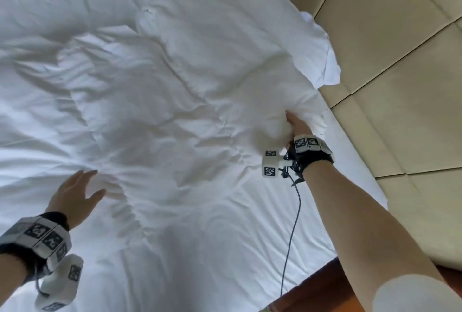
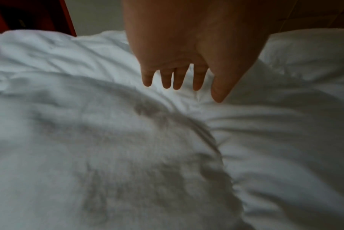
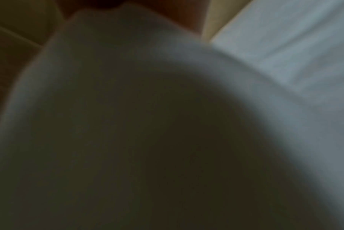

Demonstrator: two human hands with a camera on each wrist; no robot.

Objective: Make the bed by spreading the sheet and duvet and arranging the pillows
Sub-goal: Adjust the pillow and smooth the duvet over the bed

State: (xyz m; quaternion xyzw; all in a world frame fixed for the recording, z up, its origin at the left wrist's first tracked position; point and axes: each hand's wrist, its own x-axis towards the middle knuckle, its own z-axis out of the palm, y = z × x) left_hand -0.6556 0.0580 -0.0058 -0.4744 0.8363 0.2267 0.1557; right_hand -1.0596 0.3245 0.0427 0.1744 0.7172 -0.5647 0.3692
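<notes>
Head view: the white duvet lies rumpled across the bed; the right hand grips a bunched fold near the padded headboard. Left wrist view alone shows the left hand's fingers spread above it

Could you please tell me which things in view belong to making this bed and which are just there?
Part of the job:
duvet, rumpled
sheet, bare along the edge
right hand, gripping the duvet
left hand, open over the duvet

Just there:
padded headboard
wooden frame
</notes>
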